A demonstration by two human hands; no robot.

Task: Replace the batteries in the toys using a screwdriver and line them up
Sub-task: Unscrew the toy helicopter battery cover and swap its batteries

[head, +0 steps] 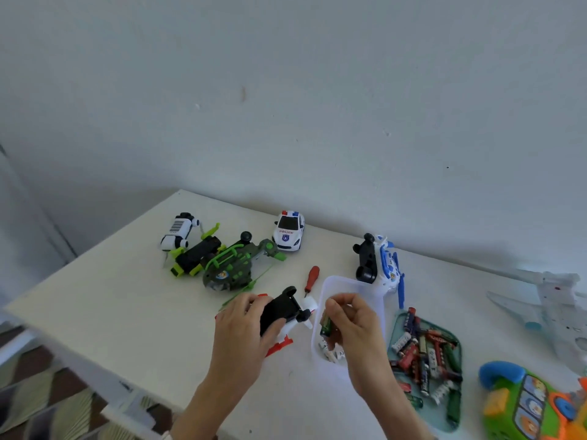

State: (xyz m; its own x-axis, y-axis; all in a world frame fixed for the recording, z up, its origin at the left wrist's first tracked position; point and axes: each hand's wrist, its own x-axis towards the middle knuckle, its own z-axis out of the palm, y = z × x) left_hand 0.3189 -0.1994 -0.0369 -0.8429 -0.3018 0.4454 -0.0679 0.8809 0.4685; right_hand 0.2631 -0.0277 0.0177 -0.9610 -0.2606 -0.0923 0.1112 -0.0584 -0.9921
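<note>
Near the table's front edge, the right hand point(352, 322) pinches a small green cylindrical battery point(326, 326) over a clear plastic tub point(330, 282) with a few pale cells on its bottom. Beside it, the left hand point(241, 325) grips an upturned red-and-white toy vehicle with a black underside point(279, 312), fingers curled round its body. A red-handled screwdriver point(312, 278) lies loose on the white tabletop point(95, 296) just beyond. Further out, a teal tray of mixed batteries point(425, 354) sits to the right; a white police car point(288, 231), a green helicopter point(232, 268), a blue-and-white toy on its side point(379, 263) and a white-and-black toy point(178, 230) stand scattered, not lined up. The step looks like swapping cells. Next, the battery must meet the compartment with poles matched, though the compartment itself I cannot make out.
</note>
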